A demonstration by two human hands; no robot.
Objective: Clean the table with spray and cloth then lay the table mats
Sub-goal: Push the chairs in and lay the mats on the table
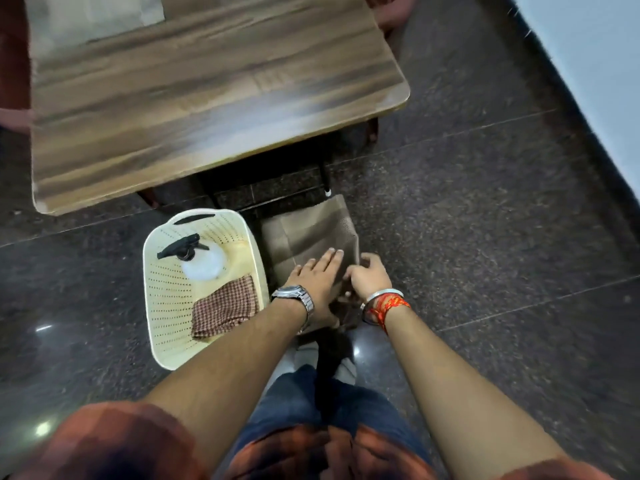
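Right beside the basket (162,306), on the floor, a stack of brown mats (308,233) is being handled: the left hand (320,275) is laid flat and open on top, the right hand (369,275) is curled at the stack's edge, though an actual grip can't be confirmed. The spray bottle (202,259) and checked cloth (225,308) are left inside the basket. If mats get lifted onto the desk (207,98) before wiping, dirt could be trapped under them, and 1 loose mat might slide off the stack.

table (207,98) blurred; left hand (317,277) hides part of mats (308,233)
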